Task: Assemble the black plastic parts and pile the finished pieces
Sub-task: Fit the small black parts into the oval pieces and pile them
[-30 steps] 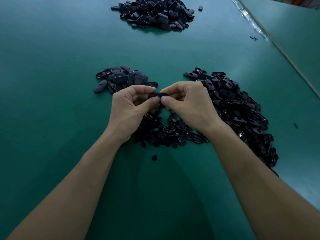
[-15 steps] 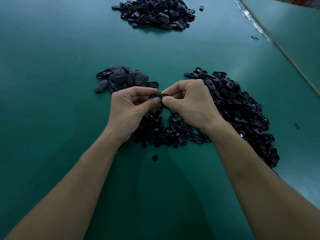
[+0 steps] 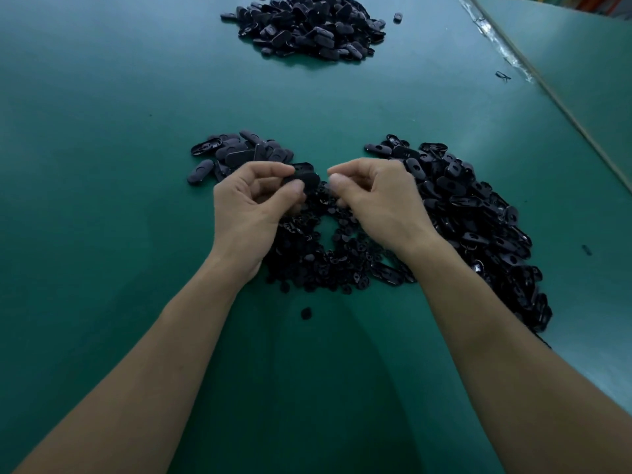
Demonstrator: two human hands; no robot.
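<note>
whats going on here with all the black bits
A person is assembling small black plastic parts heaped on a green table. The left hand pinches one black oval plastic piece; the right hand sits just beside it, fingers curled, apparently empty. A bigger pile of black pieces lies farther back.

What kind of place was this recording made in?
Likely a factory or workshop assembly bench: a broad green table, sorted heaps of black plastic parts like the far pile and the right pile, and the left hand pinching one piece.
</note>
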